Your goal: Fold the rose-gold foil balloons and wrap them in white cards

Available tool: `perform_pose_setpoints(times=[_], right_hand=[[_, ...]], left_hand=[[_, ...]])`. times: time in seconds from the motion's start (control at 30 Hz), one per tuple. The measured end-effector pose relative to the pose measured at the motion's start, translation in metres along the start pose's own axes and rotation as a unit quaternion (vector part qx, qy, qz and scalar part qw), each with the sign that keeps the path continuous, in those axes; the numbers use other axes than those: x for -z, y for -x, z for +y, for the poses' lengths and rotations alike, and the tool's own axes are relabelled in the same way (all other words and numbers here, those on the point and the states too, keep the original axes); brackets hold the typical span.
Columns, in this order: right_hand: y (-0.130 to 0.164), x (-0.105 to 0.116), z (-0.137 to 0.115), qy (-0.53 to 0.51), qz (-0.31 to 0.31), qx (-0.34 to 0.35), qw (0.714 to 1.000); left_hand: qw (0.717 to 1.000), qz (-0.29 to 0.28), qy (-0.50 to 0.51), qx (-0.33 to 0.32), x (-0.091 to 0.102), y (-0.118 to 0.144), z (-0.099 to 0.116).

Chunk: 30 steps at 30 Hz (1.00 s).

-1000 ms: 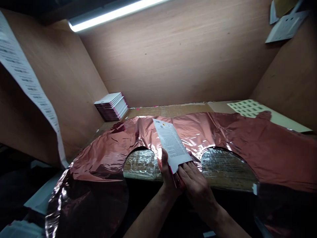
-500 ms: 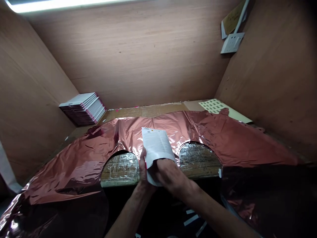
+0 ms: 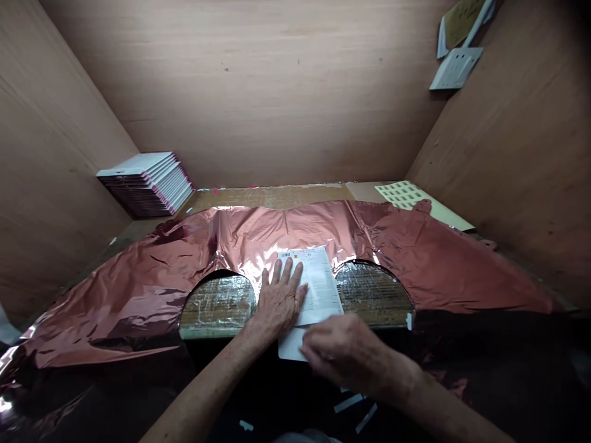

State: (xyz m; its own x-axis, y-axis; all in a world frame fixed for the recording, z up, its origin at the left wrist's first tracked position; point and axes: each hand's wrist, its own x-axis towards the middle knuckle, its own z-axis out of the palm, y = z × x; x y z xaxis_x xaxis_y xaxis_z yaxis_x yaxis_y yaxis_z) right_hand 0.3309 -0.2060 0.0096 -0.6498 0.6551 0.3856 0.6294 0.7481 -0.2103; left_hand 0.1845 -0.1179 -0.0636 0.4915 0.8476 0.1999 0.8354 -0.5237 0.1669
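A white printed paper packet (image 3: 318, 289) with a barcode at its top lies flat on a large rose-gold foil sheet (image 3: 286, 227), its lower flap (image 3: 289, 347) hanging past the table's front edge. My left hand (image 3: 279, 301) presses flat on the packet's left side, fingers spread. At the flap, my right hand (image 3: 344, 351) is closed, fingers curled in and slightly blurred. Whatever it may pinch there is hidden.
A stack of white packets with pink edges (image 3: 150, 184) stands at the back left. At the back right lies a yellow sticker sheet (image 3: 425, 203). A socket box (image 3: 456, 69) hangs on the right wall. Several white strips (image 3: 349, 403) lie below the table edge.
The packet, held up and open with my right hand inside it, now lies flat. My left hand has moved on top of it, and my right hand has come out to the flap.
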Motion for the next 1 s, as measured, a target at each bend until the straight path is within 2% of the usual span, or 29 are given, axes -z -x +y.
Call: perform_pose_setpoints(times=[0.07, 0.13, 0.2, 0.27, 0.33, 0.43, 0.5, 0.57, 0.67, 0.83, 0.93, 1.0], right_hand=[[-0.022, 0.014, 0.011, 0.030, 0.092, -0.053, 0.994], [-0.043, 0.007, 0.033, 0.074, 0.136, -0.103, 0.983], [-0.054, -0.021, 0.059, 0.072, 0.096, -0.155, 0.981], [-0.053, -0.051, 0.082, 0.011, 0.023, -0.188, 0.982], [-0.039, -0.066, 0.095, -0.060, 0.036, -0.213, 0.975], [-0.005, -0.056, 0.088, -0.105, 0.150, -0.209, 0.961], [0.019, -0.042, 0.072, -0.073, 0.177, -0.183, 0.964], [0.039, -0.034, 0.058, -0.022, 0.155, -0.153, 0.976], [0.052, -0.037, 0.049, 0.036, 0.113, -0.121, 0.986], [0.040, -0.044, 0.056, 0.115, 0.052, -0.089, 0.988], [0.036, -0.038, 0.055, 0.153, 0.000, -0.098, 0.983], [0.044, -0.030, 0.048, 0.126, -0.012, -0.091, 0.988]], left_hand=[[1.000, -0.002, -0.004, -0.006, -0.003, 0.007, 0.005], [1.000, -0.007, -0.003, -0.009, -0.001, 0.014, 0.011], [1.000, -0.012, -0.003, 0.001, 0.002, 0.017, 0.017], [1.000, -0.012, -0.006, 0.016, 0.003, 0.017, 0.021], [1.000, -0.008, -0.014, 0.024, 0.003, 0.015, 0.022], [0.999, 0.003, -0.028, 0.031, 0.002, 0.009, 0.021], [0.999, 0.008, -0.034, 0.029, 0.000, 0.004, 0.021], [0.999, 0.009, -0.041, 0.023, -0.001, -0.002, 0.021], [0.998, 0.007, -0.053, 0.021, -0.002, -0.008, 0.022], [0.998, -0.009, -0.058, 0.015, -0.001, -0.012, 0.025], [0.998, -0.017, -0.058, 0.009, -0.001, -0.012, 0.025], [0.998, -0.018, -0.055, 0.007, -0.003, -0.014, 0.025]])
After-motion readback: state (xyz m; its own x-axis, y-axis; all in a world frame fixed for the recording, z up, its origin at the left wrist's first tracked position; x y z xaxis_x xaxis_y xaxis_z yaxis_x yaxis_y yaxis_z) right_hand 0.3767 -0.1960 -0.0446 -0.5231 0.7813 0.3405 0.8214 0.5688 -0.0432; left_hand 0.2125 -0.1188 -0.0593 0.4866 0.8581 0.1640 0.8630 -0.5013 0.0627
